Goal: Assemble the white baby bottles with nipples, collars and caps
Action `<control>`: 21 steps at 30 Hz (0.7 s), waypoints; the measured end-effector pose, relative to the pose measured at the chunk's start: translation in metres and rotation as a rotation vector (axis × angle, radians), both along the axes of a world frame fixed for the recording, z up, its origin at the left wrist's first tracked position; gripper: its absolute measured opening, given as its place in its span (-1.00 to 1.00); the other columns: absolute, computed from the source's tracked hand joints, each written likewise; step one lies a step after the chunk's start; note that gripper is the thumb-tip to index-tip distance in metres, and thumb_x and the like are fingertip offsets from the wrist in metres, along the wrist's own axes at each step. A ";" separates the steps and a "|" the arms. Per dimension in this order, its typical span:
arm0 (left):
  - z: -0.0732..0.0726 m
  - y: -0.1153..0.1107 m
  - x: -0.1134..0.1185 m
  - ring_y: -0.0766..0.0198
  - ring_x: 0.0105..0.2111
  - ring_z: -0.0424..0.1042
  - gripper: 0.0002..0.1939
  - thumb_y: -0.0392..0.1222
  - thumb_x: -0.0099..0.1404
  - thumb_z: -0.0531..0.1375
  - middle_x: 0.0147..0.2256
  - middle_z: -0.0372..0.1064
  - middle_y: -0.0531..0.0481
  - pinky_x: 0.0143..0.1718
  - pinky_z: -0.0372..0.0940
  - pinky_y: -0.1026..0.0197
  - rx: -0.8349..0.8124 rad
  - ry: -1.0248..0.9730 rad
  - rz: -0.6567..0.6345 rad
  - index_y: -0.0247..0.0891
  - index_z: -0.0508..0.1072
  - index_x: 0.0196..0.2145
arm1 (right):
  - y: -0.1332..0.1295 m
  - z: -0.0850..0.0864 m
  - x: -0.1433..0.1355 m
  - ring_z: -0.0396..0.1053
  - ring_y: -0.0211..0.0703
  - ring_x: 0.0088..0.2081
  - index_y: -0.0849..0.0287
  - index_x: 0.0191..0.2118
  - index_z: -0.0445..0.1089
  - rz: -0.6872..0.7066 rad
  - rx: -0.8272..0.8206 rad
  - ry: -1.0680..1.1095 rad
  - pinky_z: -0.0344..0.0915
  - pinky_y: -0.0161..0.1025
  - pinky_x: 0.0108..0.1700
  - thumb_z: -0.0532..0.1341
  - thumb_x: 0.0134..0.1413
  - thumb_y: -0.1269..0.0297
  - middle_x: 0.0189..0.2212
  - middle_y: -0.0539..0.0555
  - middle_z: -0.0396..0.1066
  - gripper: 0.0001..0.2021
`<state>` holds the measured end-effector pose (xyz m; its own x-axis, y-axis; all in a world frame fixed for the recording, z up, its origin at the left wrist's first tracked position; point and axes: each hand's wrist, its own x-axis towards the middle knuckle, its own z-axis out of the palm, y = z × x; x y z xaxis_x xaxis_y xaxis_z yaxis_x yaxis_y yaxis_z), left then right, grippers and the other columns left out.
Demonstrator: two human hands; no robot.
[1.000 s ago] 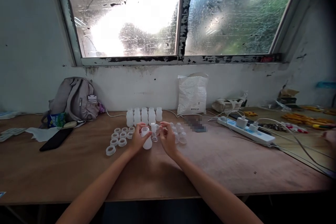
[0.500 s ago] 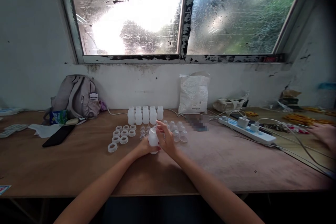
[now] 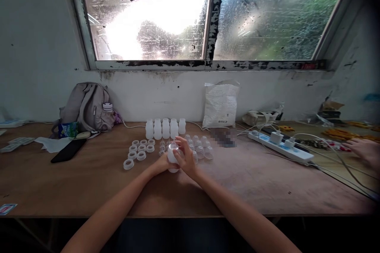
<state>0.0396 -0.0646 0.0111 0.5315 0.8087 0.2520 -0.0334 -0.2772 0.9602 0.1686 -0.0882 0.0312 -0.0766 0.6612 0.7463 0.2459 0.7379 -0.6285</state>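
A white translucent bottle (image 3: pixel 172 157) stands upright near the middle of the table, with my left hand (image 3: pixel 162 164) wrapped round its lower part. My right hand (image 3: pixel 186 157) is at the bottle's right side and top, its fingers bent round the upper part. Behind are several white bottles (image 3: pixel 166 129) in rows. Left of my hands lie several clear rings (image 3: pixel 141 155). Small clear nipple-shaped pieces (image 3: pixel 162 147) stand just behind the held bottle, partly hidden by my hands. Several clear caps (image 3: pixel 208 152) are grouped to the right.
A backpack (image 3: pixel 86 106) and a black phone (image 3: pixel 68 150) are at the left. A white plastic bag (image 3: pixel 221 104) leans on the wall. A power strip (image 3: pixel 280 148) with cables lies at the right. Another person's hand (image 3: pixel 363 151) is at the far right, near yellow items (image 3: pixel 341 133).
The fingers of my right hand have come down closer round the top of the bottle. The view has shifted slightly, and my left hand keeps its hold.
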 end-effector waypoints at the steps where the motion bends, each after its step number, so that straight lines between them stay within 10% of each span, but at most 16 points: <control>1: 0.001 -0.001 -0.002 0.23 -0.38 0.34 -0.71 -0.43 -0.16 0.21 -0.43 0.37 0.02 -0.33 0.27 0.23 -0.032 -0.009 -0.028 -0.32 0.40 -0.37 | 0.001 0.001 0.000 0.29 -0.13 -0.16 0.06 -0.02 0.16 0.021 -0.042 0.030 0.24 -0.19 -0.12 0.10 0.00 0.27 -0.20 0.08 0.30 -0.64; 7: 0.001 -0.002 -0.014 0.30 -0.58 0.30 -0.75 -0.30 -0.12 0.04 -0.56 0.28 0.00 -0.50 0.24 0.22 -0.282 -0.079 -0.238 -0.33 0.33 -0.39 | 0.014 0.002 0.003 0.20 -0.29 -0.56 0.15 -0.23 0.30 0.408 -0.526 0.262 0.18 -0.33 -0.53 0.14 -0.06 0.13 -0.48 0.00 0.28 -0.73; 13: 0.001 0.004 -0.018 0.29 -0.65 0.26 -0.67 -0.22 -0.24 -0.01 -0.65 0.17 0.05 -0.55 0.21 0.17 -0.449 -0.118 -0.394 -0.36 0.29 -0.43 | 0.016 0.009 0.012 0.24 -0.30 -0.48 0.17 -0.22 0.33 0.761 -0.756 0.397 0.18 -0.32 -0.41 0.25 -0.16 0.21 -0.35 0.06 0.34 -0.69; 21: -0.002 0.006 -0.019 0.26 -0.59 0.32 -0.68 -0.31 -0.19 0.03 -0.61 0.30 0.00 -0.46 0.24 0.15 -0.586 -0.144 -0.507 -0.40 0.33 -0.38 | 0.014 0.002 0.007 0.22 -0.33 -0.61 0.15 -0.37 0.18 0.553 -0.703 0.315 0.13 -0.34 -0.58 0.26 -0.15 0.17 -0.47 -0.03 0.31 -0.73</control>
